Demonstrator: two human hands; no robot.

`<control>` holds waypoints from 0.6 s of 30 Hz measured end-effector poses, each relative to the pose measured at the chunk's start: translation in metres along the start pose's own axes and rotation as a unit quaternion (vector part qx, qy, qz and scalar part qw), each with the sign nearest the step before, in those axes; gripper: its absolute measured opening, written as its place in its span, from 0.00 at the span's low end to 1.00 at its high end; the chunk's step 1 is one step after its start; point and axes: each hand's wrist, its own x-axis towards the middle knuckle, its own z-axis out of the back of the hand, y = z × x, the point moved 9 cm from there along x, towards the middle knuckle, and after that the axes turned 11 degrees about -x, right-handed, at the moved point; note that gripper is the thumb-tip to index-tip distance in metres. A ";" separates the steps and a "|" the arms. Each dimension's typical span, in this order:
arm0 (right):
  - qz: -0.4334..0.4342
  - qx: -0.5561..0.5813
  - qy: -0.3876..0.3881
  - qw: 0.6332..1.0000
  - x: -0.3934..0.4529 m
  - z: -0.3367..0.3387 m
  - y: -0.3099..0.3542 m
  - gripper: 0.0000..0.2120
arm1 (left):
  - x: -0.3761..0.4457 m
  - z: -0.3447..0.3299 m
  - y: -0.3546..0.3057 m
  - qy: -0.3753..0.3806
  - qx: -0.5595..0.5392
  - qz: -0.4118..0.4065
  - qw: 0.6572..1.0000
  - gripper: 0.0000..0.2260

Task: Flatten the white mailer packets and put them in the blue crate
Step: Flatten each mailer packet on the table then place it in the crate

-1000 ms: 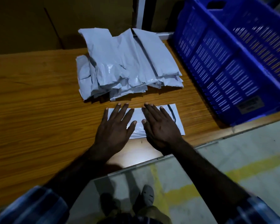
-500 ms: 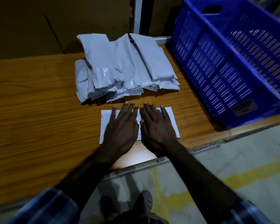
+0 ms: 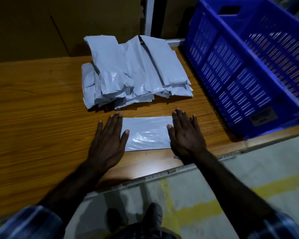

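One white mailer packet (image 3: pixel 146 132) lies flat near the front edge of the wooden table (image 3: pixel 38 118). My left hand (image 3: pixel 109 140) presses palm-down on its left end with straight fingers. My right hand (image 3: pixel 185 135) presses flat on its right end the same way. The middle of the packet shows bare between the two hands. Behind it sits a rumpled pile of several white mailer packets (image 3: pixel 133 73). The blue crate (image 3: pixel 248 66) stands at the table's right, tilted in view; what shows of its inside holds no packet.
The table's front edge with a metal strip (image 3: pixel 162 173) runs just below my hands. Below it lies a grey floor with a yellow line (image 3: pixel 214 204) and my shoes. A dark brown wall stands behind the table.
Both hands have slid apart from the packet's middle to its two ends, left hand leftward and right hand rightward. The packet's centre is now uncovered.
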 end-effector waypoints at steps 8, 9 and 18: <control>0.083 0.035 -0.033 0.995 0.002 0.001 0.070 0.26 | 0.013 -0.028 -0.058 0.018 0.053 -0.080 0.995 0.25; 0.082 0.025 -0.029 0.996 0.002 -0.001 0.065 0.26 | 0.012 -0.028 -0.051 0.025 0.054 -0.075 0.995 0.26; -0.007 0.119 -0.066 0.991 -0.009 0.027 -0.013 0.26 | -0.005 0.034 0.003 -0.037 -0.028 -0.075 0.996 0.28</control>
